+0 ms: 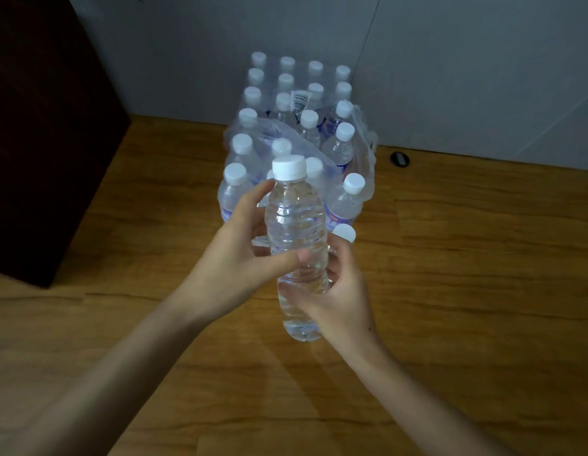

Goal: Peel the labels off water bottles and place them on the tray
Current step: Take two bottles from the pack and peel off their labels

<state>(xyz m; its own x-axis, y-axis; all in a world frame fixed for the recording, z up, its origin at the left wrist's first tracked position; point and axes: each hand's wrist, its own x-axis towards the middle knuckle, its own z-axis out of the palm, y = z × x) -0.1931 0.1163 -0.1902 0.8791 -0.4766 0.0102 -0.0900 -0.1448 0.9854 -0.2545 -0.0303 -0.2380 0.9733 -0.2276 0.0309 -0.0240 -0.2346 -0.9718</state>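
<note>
I hold a clear water bottle (294, 225) with a white cap upright in the middle of the view, above the wooden floor. No label shows on its visible side. My left hand (233, 258) wraps its middle from the left, thumb across the front. My right hand (335, 291) grips its lower part from the right. Behind it stands a pack of water bottles (286, 126) in torn clear plastic wrap, several with blue labels. No tray is in view.
A dark wooden cabinet (45, 133) stands at the left. A grey wall (450, 60) runs behind the pack. A small black round object (399, 158) lies on the wooden floor (467, 258) near the wall.
</note>
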